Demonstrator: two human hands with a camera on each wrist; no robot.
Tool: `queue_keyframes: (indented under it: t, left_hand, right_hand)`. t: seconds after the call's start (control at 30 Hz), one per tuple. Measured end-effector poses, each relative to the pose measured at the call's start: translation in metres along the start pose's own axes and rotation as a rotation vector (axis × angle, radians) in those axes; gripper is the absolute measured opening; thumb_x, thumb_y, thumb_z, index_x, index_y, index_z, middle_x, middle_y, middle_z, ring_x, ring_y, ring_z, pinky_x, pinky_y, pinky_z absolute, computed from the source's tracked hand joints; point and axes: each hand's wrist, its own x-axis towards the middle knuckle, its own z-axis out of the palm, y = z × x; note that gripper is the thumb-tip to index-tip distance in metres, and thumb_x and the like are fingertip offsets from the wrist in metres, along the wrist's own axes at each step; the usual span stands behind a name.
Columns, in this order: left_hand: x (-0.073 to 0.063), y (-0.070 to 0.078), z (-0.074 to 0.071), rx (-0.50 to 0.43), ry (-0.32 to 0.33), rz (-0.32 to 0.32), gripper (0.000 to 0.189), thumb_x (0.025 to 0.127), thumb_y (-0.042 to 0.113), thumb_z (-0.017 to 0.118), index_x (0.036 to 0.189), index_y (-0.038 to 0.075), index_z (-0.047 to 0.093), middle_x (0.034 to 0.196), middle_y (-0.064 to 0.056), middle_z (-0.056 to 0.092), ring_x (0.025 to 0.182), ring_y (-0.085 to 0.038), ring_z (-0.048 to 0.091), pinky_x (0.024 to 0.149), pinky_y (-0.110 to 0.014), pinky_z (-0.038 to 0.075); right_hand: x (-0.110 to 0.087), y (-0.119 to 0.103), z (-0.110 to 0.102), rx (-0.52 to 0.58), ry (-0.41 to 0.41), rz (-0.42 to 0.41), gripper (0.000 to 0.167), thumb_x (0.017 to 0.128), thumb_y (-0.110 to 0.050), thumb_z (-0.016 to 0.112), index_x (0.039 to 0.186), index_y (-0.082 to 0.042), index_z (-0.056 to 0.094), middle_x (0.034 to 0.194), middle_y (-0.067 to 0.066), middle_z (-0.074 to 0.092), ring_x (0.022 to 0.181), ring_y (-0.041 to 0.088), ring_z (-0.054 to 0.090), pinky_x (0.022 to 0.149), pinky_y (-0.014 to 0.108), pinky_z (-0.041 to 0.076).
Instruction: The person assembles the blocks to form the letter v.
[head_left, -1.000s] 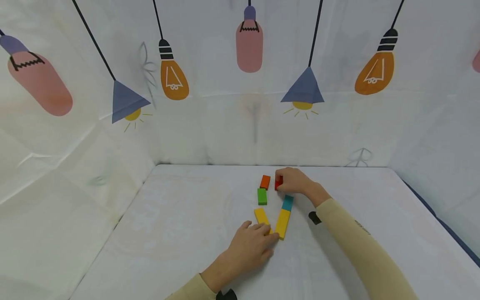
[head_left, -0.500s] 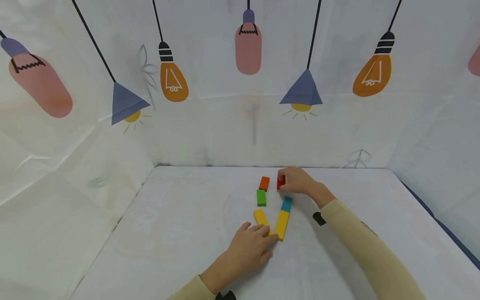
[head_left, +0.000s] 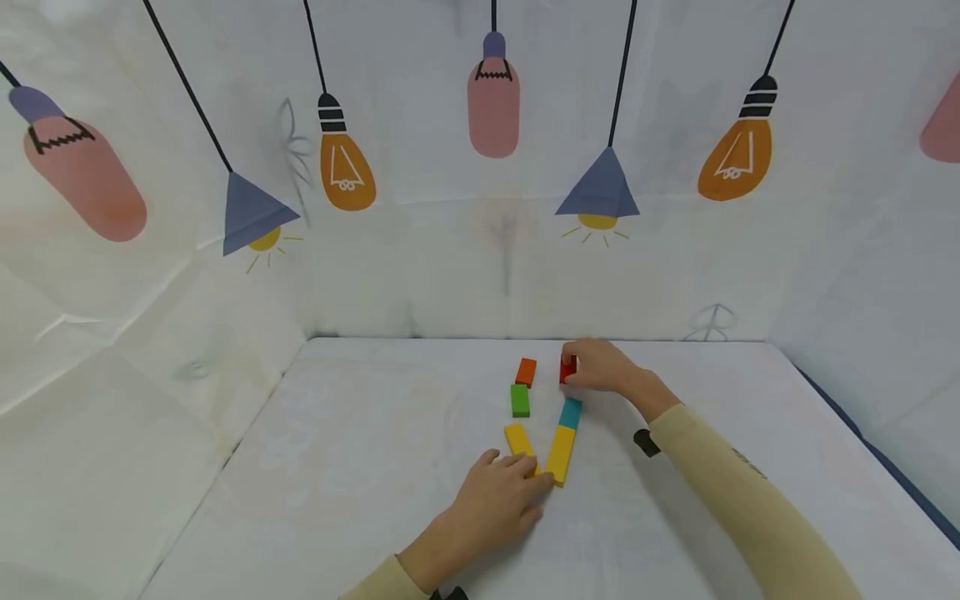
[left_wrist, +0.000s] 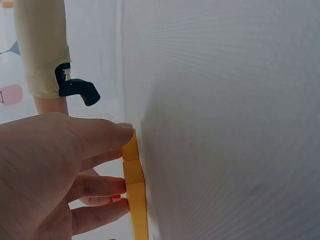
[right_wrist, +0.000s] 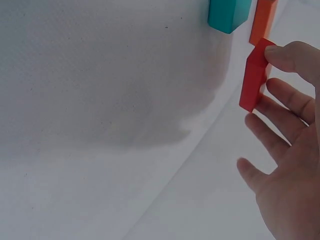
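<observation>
Right hand pinches red block; long axis forward.

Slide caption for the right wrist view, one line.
Right hand pinches a red block; a teal block and an orange block show at top.

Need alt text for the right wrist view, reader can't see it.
The right hand pinches a red rectangular block at the frame's right. A teal block and an orange block, both cut off, show at the top.

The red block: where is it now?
In the head view, the red block is near the far edge of the table, pinched by the right hand, beyond the teal block and right of the orange block.
</observation>
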Motion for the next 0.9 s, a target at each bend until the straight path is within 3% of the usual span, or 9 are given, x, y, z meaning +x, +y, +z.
queue_keyframes:
  t: [0.9]
  left_hand:
    - [0.002, -0.002, 0.005, -0.024, -0.003, -0.001, 0.043, 0.094, 0.046, 0.064, 0.136, 0.038, 0.058, 0.13, 0.008, 0.062, 0.125, -0.014, 0.059, 0.104, -0.05, 0.048]
  right_hand:
    - [-0.007, 0.018, 0.009, 0.007, -0.052, 0.072, 0.025, 0.084, -0.025, 0.07, 0.104, -0.011, 0.064, 0.088, 0.003, 0.061, 0.081, 0.019, 0.052, 0.07, 0.031, 0.046]
